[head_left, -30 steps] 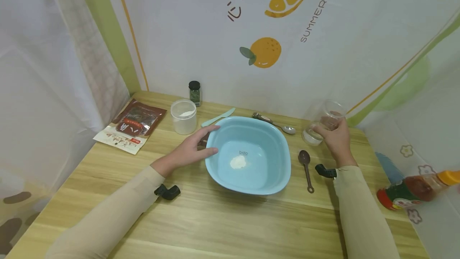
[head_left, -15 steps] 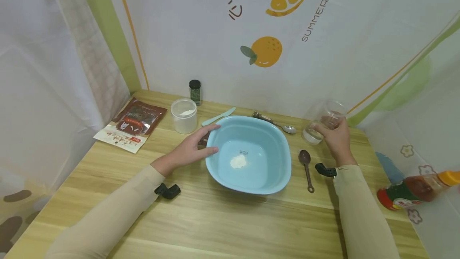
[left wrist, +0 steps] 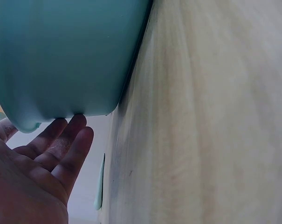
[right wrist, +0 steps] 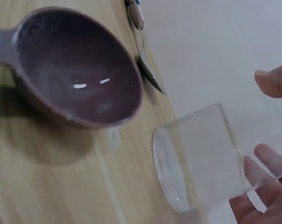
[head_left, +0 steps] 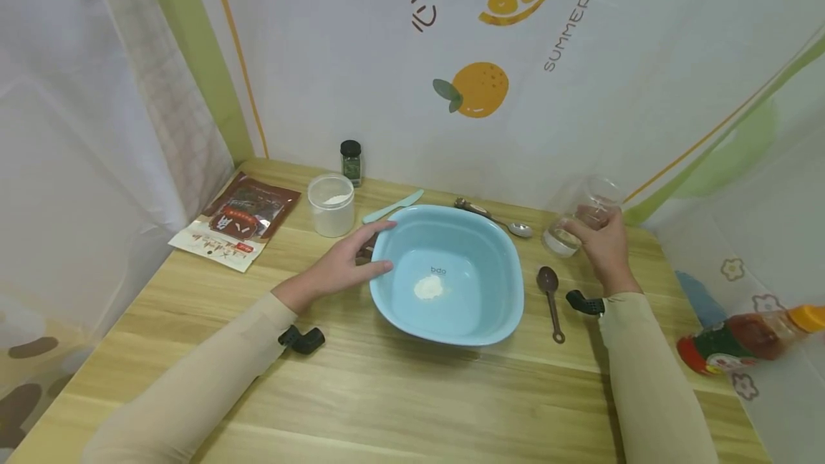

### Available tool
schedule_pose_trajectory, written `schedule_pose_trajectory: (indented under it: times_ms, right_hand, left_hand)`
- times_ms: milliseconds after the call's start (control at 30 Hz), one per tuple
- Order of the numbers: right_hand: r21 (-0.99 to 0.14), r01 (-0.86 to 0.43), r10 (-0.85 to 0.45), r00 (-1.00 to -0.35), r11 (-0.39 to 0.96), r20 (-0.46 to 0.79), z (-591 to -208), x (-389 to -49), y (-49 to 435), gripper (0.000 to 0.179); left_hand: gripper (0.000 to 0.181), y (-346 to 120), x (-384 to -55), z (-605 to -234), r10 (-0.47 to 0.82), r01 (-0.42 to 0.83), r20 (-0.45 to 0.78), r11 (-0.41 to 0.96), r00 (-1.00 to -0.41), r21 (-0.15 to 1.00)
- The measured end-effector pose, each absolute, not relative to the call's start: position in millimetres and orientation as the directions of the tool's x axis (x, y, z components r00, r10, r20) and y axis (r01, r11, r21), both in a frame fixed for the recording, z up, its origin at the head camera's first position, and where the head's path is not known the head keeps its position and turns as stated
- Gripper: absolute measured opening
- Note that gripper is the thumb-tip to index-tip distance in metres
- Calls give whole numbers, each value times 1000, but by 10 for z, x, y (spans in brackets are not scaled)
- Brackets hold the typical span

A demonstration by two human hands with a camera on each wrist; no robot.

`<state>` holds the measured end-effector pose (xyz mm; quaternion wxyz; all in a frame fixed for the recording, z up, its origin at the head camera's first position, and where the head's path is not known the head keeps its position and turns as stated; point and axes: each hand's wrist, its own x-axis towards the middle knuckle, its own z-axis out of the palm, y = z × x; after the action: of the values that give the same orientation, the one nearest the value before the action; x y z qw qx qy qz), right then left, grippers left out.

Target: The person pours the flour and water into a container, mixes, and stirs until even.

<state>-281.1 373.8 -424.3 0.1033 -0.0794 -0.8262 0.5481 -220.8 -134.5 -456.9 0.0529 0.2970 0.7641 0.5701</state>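
My left hand (head_left: 348,263) grips the left rim of a light blue basin (head_left: 505,263), which has a small heap of white powder (head_left: 428,288) on its floor. In the left wrist view, the fingers touch the basin's outer wall (left wrist: 71,60). At the right, my right hand (head_left: 604,249) holds a clear, see-through cup (head_left: 604,195) between thumb and fingers. Directly beside that hand, a clear jar (right wrist: 201,158) with some clear liquid stands on the table. A dark brown measuring spoon (head_left: 548,279) lies nearer; its bowl looms large in the right wrist view.
Behind the basin lie a metal spoon (head_left: 519,230) and a pale green knife (head_left: 394,206). An open tub of white powder (head_left: 331,217), a small black-capped jar (head_left: 351,163) and a brown packet (head_left: 248,210) stand or lie at left. A sauce bottle (head_left: 741,342) is at far right.
The whole head view has shifted very slightly. Both hands stay where they are, and nothing has been taken up or let go.
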Motion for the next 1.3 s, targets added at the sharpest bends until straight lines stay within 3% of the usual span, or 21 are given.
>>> schedule_pose_trajectory:
  times_ms: [400,700,1067,1300]
  right_hand:
    - [-927,-3,205,-975,376,86,-4268,-2749,3779,103]
    - [-888,18,169,-983,460,68,-4233,-2542,3848,113]
    - [-812,117,277,-959,572,58,-4152,-2140,3808,95]
    - [-758,83,183,-982,647,48,-4169,-1957,3701,86]
  left_hand:
    - [74,-1338,-2212,-4561,517,396,262,165,-815,903]
    - [75,-1329,-2200,-4565,514,397,266,162,-815,903]
    - [75,-1327,-2190,-4557,514,393,259,169,-818,904]
    - [75,-1336,-2205,-4559,511,389,255,174,-821,905]
